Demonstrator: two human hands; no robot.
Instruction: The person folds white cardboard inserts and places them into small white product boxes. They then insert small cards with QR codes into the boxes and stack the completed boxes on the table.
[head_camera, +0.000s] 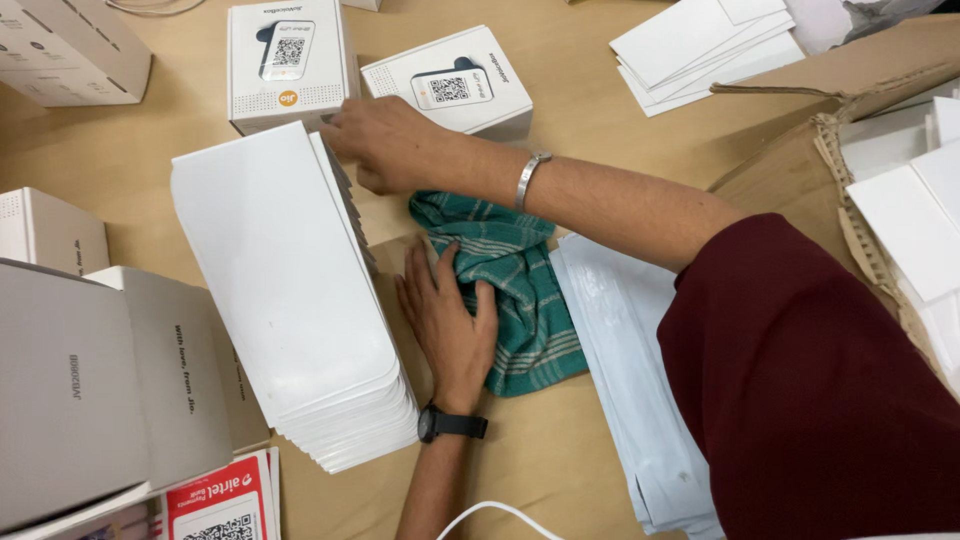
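Head view showed the left hand (447, 325) flat and open on a green striped cloth (520, 290), beside a stack of white rounded cards (290, 290); the right hand (385, 140) curled on the stack's top edge, bare tabletop (540, 450) nearer.

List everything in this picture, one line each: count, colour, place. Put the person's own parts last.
stack of flat cards: one, white, centre left
cloth: one, green striped, centre
printed product boxes: two, white, top centre
plastic sleeves: one pile, pale blue, right of cloth
open boxes: several, grey-white, left edge
envelopes: one pile, white, top right
cardboard carton: one, brown, right
leaflet: one, red, bottom left
table: one, tan
left hand: on cloth, black watch
right hand: at stack's top, silver bracelet
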